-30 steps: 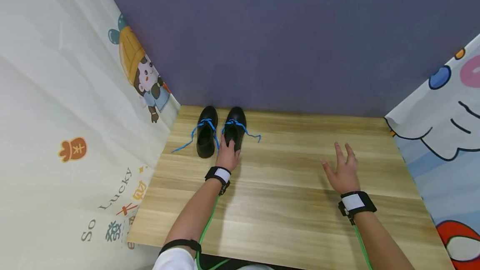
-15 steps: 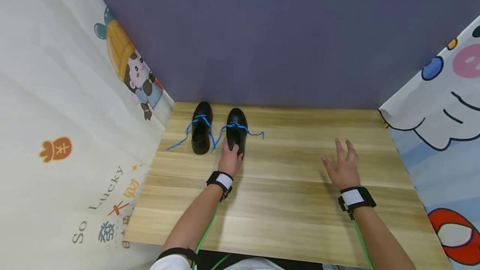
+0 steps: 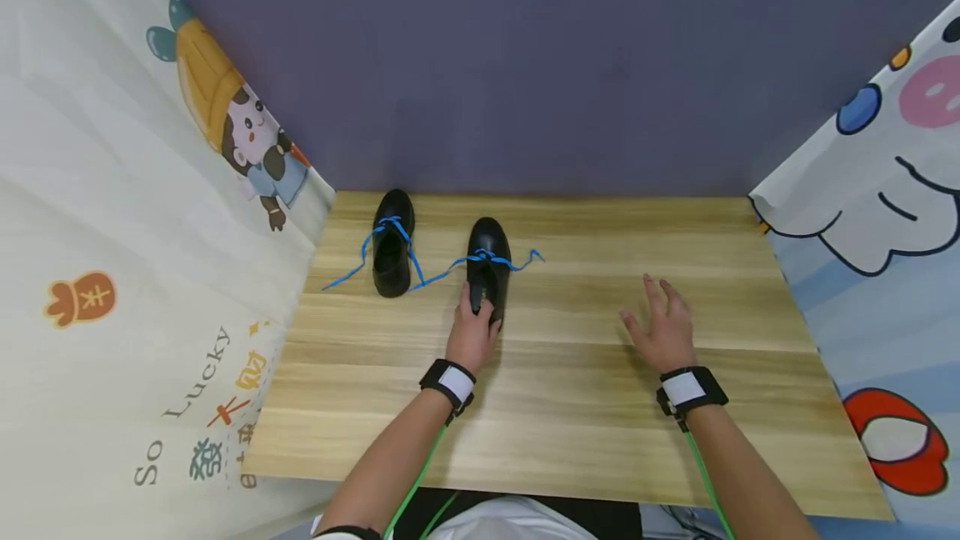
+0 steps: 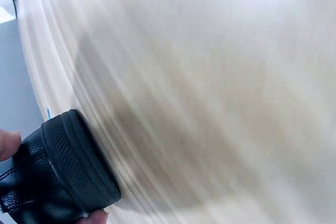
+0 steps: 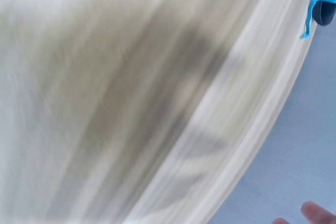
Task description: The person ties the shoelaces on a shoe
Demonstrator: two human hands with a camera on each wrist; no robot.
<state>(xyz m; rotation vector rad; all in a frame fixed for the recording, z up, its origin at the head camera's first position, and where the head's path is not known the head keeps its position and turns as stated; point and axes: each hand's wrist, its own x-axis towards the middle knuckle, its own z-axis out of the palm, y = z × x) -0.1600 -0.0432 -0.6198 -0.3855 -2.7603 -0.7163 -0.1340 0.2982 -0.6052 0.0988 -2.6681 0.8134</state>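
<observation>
Two black shoes with blue laces are on the wooden table. My left hand (image 3: 474, 332) grips the heel end of the right-hand shoe (image 3: 489, 242), its fingers around the collar and heel. In the left wrist view, the heel of that shoe (image 4: 68, 166) shows with a ridged sole edge and fingertips on either side. To its left stands the other shoe (image 3: 392, 244), toe toward the back wall, untouched. Off to the right, my right hand (image 3: 662, 325) hovers over the table with fingers spread and nothing in it. The right wrist view catches only its fingertips (image 5: 317, 213).
A blue-grey wall (image 3: 525, 65) closes the table's (image 3: 600, 440) back edge. Printed curtains hang at the left (image 3: 97, 190) and right (image 3: 885, 307). The held shoe's loose lace (image 3: 442, 275) stretches toward the other shoe. Green cables (image 3: 423, 473) run from both wristbands.
My left hand has shifted the held shoe to the right, widening the gap to the other shoe. The view has tilted slightly. My right hand stays spread.
</observation>
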